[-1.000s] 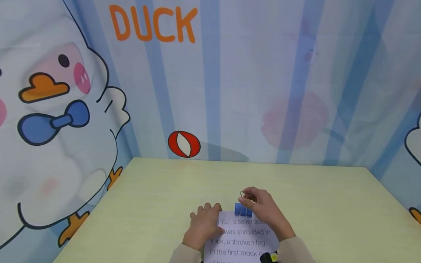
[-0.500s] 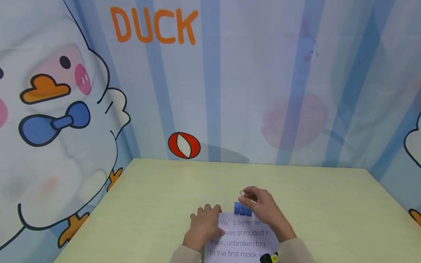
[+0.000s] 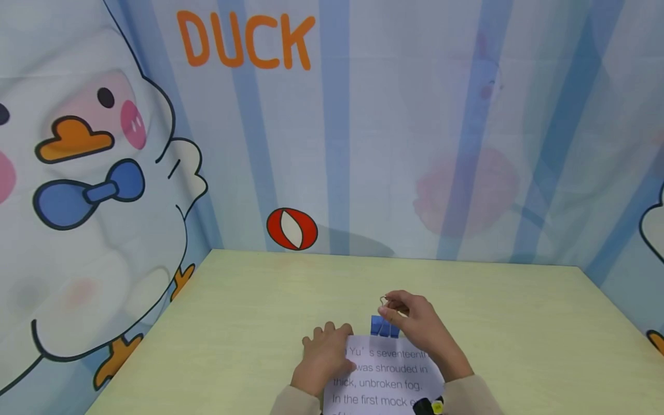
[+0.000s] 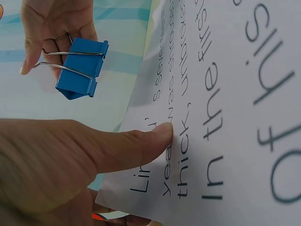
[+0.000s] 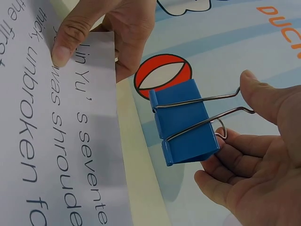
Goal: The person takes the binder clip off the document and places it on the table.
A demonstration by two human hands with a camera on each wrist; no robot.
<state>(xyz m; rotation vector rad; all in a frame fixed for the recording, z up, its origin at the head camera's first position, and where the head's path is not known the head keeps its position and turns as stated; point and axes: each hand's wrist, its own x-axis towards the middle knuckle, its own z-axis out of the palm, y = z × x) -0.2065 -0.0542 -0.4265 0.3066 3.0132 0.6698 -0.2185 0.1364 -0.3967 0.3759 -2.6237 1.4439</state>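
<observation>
My left hand (image 3: pixel 325 356) grips the left part of a printed white sheet of paper (image 3: pixel 384 383), thumb on the text and fingers behind, as the right wrist view shows. My right hand (image 3: pixel 422 325) holds a blue binder clip (image 3: pixel 384 326) by its silver wire handles, thumb on one side and fingers on the other. Seen in the right wrist view, the binder clip (image 5: pixel 186 127) has its mouth side facing the paper's top edge (image 5: pixel 120 141), with a gap between them. The left wrist view also shows the binder clip (image 4: pixel 82 68) apart from the sheet.
A pale yellow table (image 3: pixel 249 300) lies under the hands. Behind it hangs a striped blue curtain (image 3: pixel 384 144) with a printed duck and a red ball. A black and yellow object (image 3: pixel 429 406) sits by the right sleeve.
My right hand has moved the binder clip slightly up and away from the paper's top edge. The left hand keeps its grip on the paper.
</observation>
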